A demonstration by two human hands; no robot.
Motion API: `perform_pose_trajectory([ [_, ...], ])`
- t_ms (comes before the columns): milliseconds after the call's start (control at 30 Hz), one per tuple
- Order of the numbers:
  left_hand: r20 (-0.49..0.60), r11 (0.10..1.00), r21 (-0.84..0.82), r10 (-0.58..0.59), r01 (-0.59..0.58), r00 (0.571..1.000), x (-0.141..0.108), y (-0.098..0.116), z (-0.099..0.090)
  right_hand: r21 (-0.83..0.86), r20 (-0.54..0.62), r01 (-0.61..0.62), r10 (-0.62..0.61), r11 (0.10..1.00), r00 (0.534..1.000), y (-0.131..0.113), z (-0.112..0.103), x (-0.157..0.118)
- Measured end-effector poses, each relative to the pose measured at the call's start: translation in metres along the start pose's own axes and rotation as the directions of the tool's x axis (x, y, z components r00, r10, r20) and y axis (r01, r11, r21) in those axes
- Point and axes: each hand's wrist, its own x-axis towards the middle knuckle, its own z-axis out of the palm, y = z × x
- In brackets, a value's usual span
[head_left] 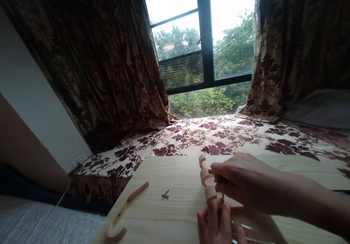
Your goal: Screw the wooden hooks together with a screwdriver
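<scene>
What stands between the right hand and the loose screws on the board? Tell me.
The curved wooden pieces do: they line up just left of the right hand, between it and the screws. Reaching around them would probably work.

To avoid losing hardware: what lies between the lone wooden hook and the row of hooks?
In the head view, small screws lie there on the board.
</scene>
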Motion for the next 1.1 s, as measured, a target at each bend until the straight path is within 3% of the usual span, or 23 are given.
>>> perform_pose_trajectory([
  [133,-0.008,0.999,-0.032,0.013,-0.013,1.0,0.003,0.0,-0.001,-0.051,0.044,-0.024,0.026,0.998,0.999,-0.007,-0.01,0.004],
  [300,-0.028,0.999,-0.044,-0.021,0.019,0.999,0.004,0.003,-0.001,-0.19,0.178,0.094,-0.06,0.977,0.982,-0.014,-0.022,0.009],
  [633,-0.031,0.998,-0.036,-0.054,0.053,0.998,0.0,0.003,0.002,-0.239,0.145,-0.048,0.085,0.97,0.986,-0.018,-0.021,0.011],
  [767,-0.018,0.999,-0.015,0.051,-0.051,0.999,0.001,-0.001,0.0,-0.265,0.184,0.007,0.044,0.964,0.982,-0.025,-0.027,0.012],
  [933,0.001,0.999,-0.041,-0.031,0.031,1.0,0.001,0.0,-0.001,-0.26,0.211,0.092,-0.036,0.961,0.977,-0.024,-0.029,0.013],
  [1100,0.019,0.998,-0.054,0.011,-0.01,1.0,0.0,0.001,-0.001,-0.188,0.185,0.075,-0.04,0.979,0.982,-0.017,-0.023,0.01],
])
